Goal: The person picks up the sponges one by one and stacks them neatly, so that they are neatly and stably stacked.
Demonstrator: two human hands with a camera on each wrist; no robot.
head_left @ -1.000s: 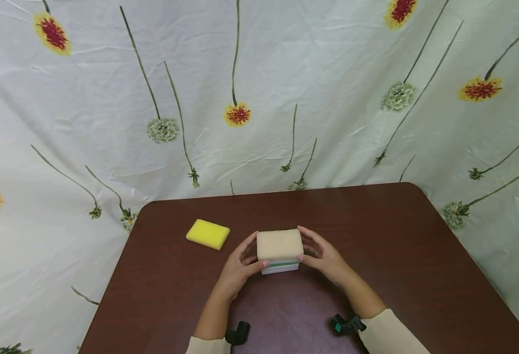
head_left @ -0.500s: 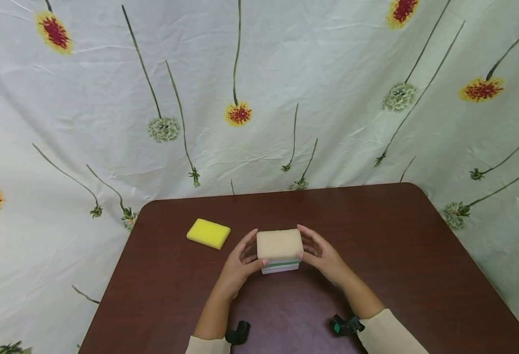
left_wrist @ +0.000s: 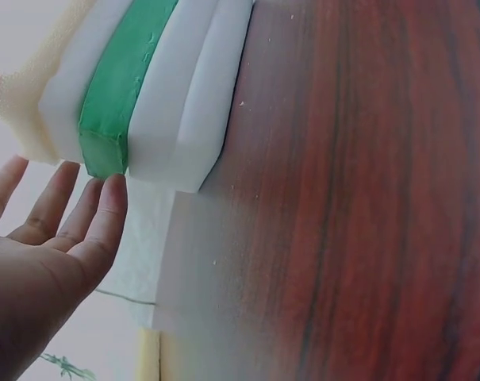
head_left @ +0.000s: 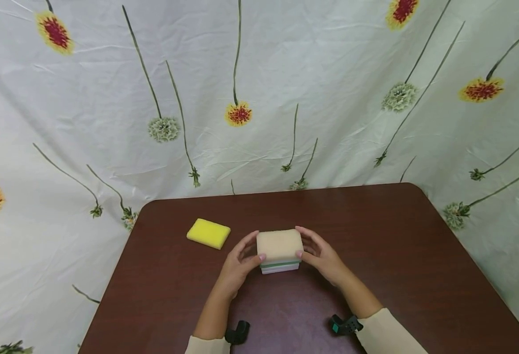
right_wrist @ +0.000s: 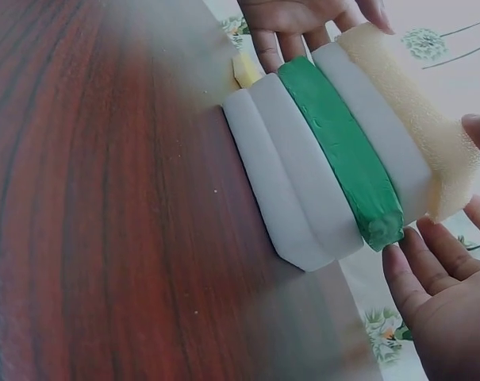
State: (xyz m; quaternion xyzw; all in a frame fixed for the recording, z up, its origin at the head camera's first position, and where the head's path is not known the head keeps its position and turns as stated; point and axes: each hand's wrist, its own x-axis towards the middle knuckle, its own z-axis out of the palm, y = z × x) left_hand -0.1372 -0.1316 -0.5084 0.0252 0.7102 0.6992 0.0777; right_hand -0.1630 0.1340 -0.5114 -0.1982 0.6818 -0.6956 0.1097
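A stack of flat blocks stands on the table between both hands, with a cream sponge (head_left: 279, 245) on top. Below the sponge, the right wrist view shows a white block (right_wrist: 382, 131), then a green block (right_wrist: 343, 151), then two more white layers (right_wrist: 283, 175) at the bottom. My left hand (head_left: 234, 269) holds the sponge's left end, thumb on the front edge and fingers along the side. At the right end my right hand (head_left: 328, 260) grips it the same way. Lower fingertips of both hands reach down to the green block's ends.
A yellow sponge (head_left: 208, 234) lies flat on the dark brown table (head_left: 418, 275), left of the stack and farther back. A white cloth with printed flowers (head_left: 343, 98) hangs behind the table. Each wrist wears a black device (head_left: 238, 333).
The left thumb has slid slightly up and outward along the sponge's front edge. The right fingertips have shifted slightly inward at the back corner. The stack and yellow sponge stay in place.
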